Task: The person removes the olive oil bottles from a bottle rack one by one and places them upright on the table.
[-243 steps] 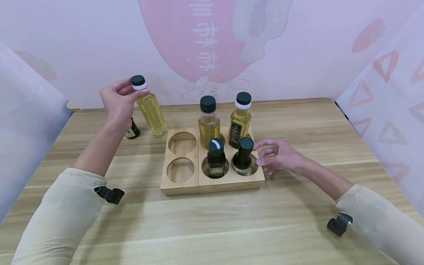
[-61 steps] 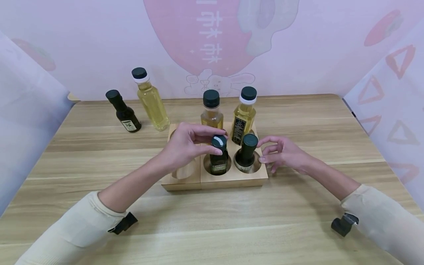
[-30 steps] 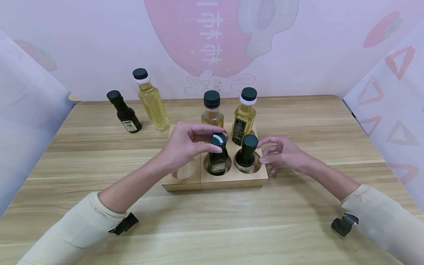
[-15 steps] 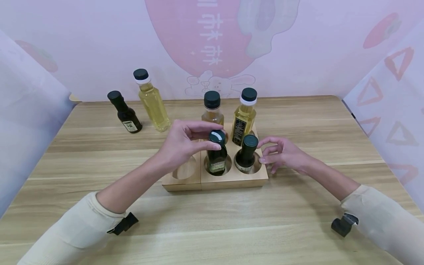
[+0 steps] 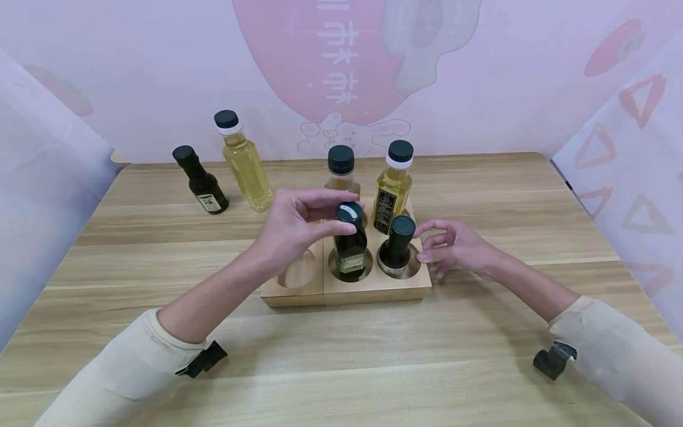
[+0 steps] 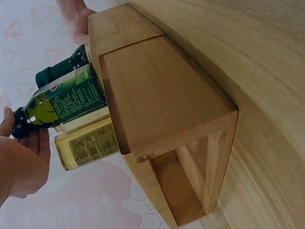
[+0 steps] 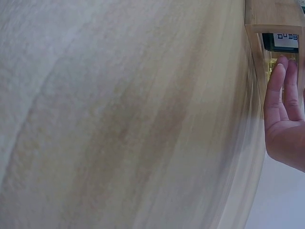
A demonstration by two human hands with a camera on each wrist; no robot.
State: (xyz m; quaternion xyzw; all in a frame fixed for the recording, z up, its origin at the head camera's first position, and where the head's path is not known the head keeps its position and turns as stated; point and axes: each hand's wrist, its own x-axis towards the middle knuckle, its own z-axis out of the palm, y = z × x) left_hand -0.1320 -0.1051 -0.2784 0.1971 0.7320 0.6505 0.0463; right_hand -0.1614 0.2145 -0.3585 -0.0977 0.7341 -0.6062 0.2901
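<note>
Head view: the left hand [image 5: 304,228] pinches the black-green cap of a dark green bottle [image 5: 350,255] between thumb and fingers, the bottle's lower end inside the front round hole nearest the middle of a wooden rack [image 5: 373,295]. Whether its base touches the bottom of that hole cannot be told. The right hand [image 5: 453,246] is at the rack's right end, grasping nothing, its fingers spread and gently bent; whether the fingertips actually press the wood is unclear. Just beside them, a second dark bottle [image 5: 396,248] leans in the front right hole. Behind it, a yellow oil bottle [image 5: 391,198] with a black label and white collar is in the back row, and to its left another black-capped bottle [image 5: 342,169] is partly hidden by the left hand. On the wood-grain table [image 5: 341,356], left of the rack, a tall pale-yellow bottle [image 5: 248,172] stands near a small dark bottle [image 5: 207,188] with a white label. Left wrist view shows a green label with fine print on the pinched bottle; right wrist view shows the right fingers before the rack's hollow end, where white lettering [image 7: 286,40] is visible inside.
</note>
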